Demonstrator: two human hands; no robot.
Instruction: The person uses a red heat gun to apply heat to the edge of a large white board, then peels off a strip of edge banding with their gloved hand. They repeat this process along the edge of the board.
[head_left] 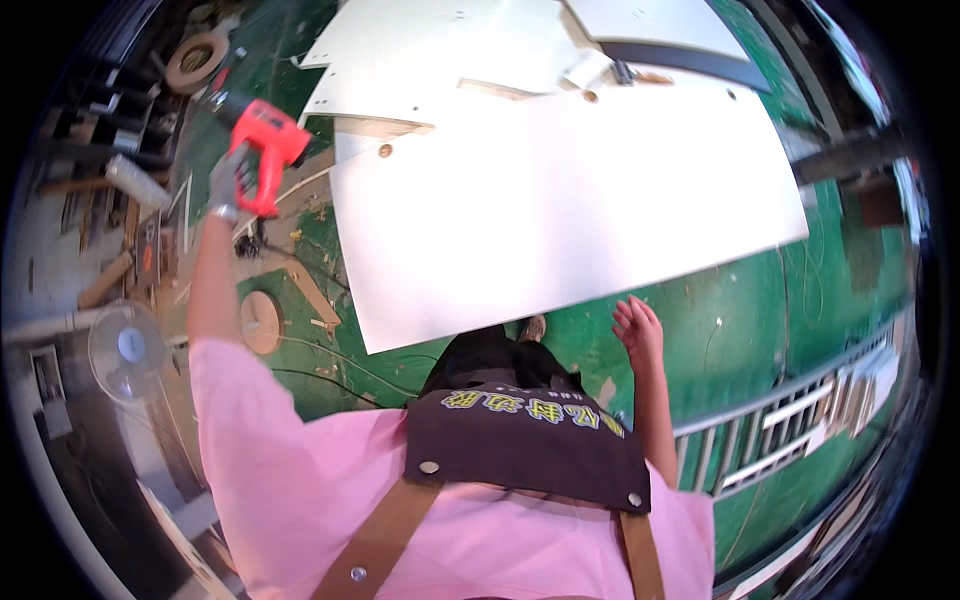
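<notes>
My left hand (231,180), in a grey glove, is wrapped round the handle of a red heat gun (268,140) with a black nozzle. The arm is stretched out to the far left, and the nozzle points away and leftward, beyond the panel's edge. A large white panel (560,200) lies in front of me on top of other white boards (420,50). Bare and apart from any object, my right hand (637,328) hangs just off the panel's near right edge, its fingers loosely bent and holding nothing.
A roll of tape (197,62) lies at the far left. Nearer stand a round wooden piece (262,322) and a fan (126,345). Cables (340,372) cross the green floor. On the right are a metal rack (780,425) and a dark beam (850,155).
</notes>
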